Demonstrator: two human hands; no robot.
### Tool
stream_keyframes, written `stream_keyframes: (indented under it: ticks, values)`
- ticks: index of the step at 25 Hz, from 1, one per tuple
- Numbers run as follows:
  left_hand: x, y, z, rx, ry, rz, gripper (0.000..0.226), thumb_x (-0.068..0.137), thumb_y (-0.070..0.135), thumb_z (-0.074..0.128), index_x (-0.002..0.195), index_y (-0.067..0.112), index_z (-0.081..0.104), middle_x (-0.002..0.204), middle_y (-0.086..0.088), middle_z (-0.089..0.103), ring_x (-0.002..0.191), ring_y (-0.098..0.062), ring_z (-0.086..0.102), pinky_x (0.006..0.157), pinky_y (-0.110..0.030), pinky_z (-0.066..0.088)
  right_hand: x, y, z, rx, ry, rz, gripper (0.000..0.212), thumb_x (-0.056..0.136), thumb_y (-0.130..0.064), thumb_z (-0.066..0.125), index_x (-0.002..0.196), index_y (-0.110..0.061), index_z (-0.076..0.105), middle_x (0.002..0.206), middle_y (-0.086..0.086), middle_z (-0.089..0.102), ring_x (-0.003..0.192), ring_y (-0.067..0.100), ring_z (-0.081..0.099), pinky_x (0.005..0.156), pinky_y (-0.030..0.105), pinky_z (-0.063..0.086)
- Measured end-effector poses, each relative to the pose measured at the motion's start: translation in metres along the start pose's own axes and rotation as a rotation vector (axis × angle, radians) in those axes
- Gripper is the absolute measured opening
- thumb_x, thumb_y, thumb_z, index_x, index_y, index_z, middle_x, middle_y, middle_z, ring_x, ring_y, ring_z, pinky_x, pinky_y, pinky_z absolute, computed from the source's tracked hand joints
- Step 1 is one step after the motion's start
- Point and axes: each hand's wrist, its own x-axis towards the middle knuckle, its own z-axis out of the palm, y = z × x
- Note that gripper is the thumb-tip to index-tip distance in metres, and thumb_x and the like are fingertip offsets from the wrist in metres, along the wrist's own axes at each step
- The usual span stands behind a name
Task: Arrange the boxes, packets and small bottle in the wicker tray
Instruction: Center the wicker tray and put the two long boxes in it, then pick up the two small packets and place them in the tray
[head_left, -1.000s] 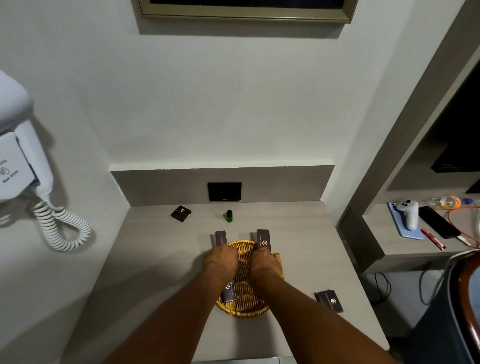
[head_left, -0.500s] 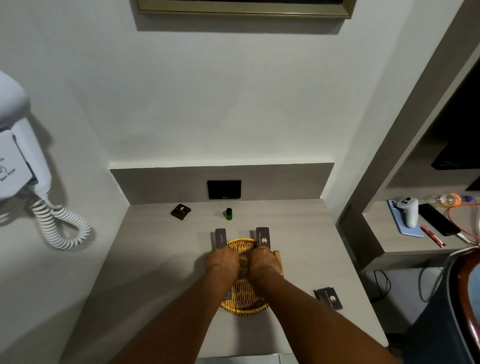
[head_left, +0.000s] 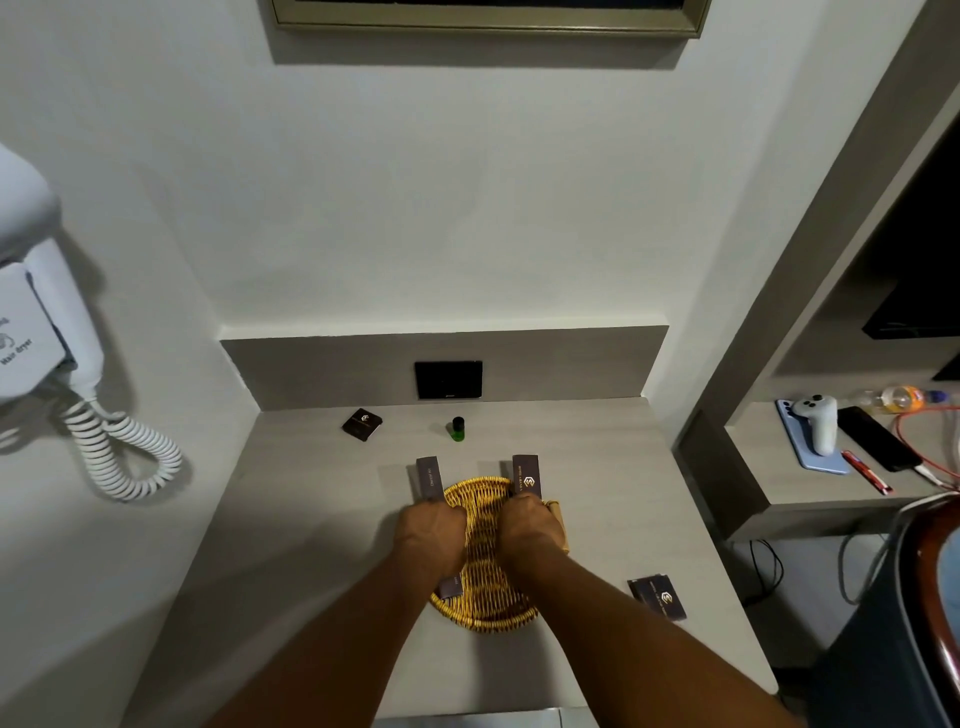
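Wicker tray (head_left: 485, 597), logo-printed boxes (head_left: 527, 475), "Hair dryer" label (head_left: 15, 353)

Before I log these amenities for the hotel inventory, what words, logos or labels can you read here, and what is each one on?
"Hair dryer": on the white wall dryer unit, partly cut off.
Box in the right hand: gold hexagon logo and a line of text, too small to read.
Box in the left hand: text too small.
Flat packet and square packet: logos only, text unreadable.
Small bottle: no label visible.
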Motion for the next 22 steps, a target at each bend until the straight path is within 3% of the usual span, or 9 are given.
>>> stream_keyframes:
  ticks: [10,13,15,18,22]
  values:
    - [-0.002,-0.003,0.002,0.001,0.025,0.037,0.038,0.089,0.04,0.061,0.12,0.019,0.059,0.121,-0.009,0.065,0.108,-0.028,0.064,0.088,-0.041,0.052,0.0,0.001,0.0,-0.015,-0.005,-0.011,0.048,0.095,-0.011,0.059,0.139,0.001,0.042,0.134,0.016,0.056,0.118,0.026,0.061,0.093,0.032,0.053]
    - [0.002,-0.009,0.001,-0.118,0.089,0.042,0.051,0.089,0.056,0.052,0.123,0.019,0.052,0.112,-0.008,0.065,0.099,-0.026,0.066,0.079,-0.039,0.055,0.002,0.0,-0.011,0.015,0.031,-0.045,0.035,0.096,-0.012,0.058,0.129,-0.004,0.055,0.126,0.014,0.062,0.111,0.026,0.064,0.091,0.033,0.054]
    - [0.008,-0.023,-0.005,-0.237,0.189,0.023,0.051,0.09,0.061,0.042,0.119,0.02,0.049,0.099,-0.005,0.066,0.086,-0.021,0.065,0.07,-0.036,0.056,0.007,-0.001,-0.03,0.059,0.074,-0.068,0.022,0.094,-0.011,0.058,0.115,-0.005,0.063,0.111,0.012,0.067,0.099,0.026,0.067,0.082,0.03,0.054]
    - [0.028,-0.063,-0.017,-0.372,0.301,-0.062,0.041,0.092,0.052,0.043,0.111,0.017,0.054,0.095,-0.005,0.063,0.081,-0.019,0.061,0.066,-0.033,0.051,0.016,0.019,-0.066,0.149,0.2,-0.045,0.015,0.09,-0.013,0.06,0.103,-0.011,0.065,0.101,0.011,0.069,0.09,0.028,0.066,0.069,0.03,0.047]
    - [0.057,-0.125,-0.007,-0.41,0.26,-0.244,0.04,0.088,0.036,0.055,0.117,0.009,0.058,0.112,-0.016,0.064,0.101,-0.033,0.063,0.082,-0.04,0.053,0.017,0.096,-0.066,0.134,0.195,0.135,0.024,0.087,-0.014,0.064,0.11,-0.008,0.063,0.109,0.013,0.068,0.098,0.03,0.066,0.076,0.033,0.052]
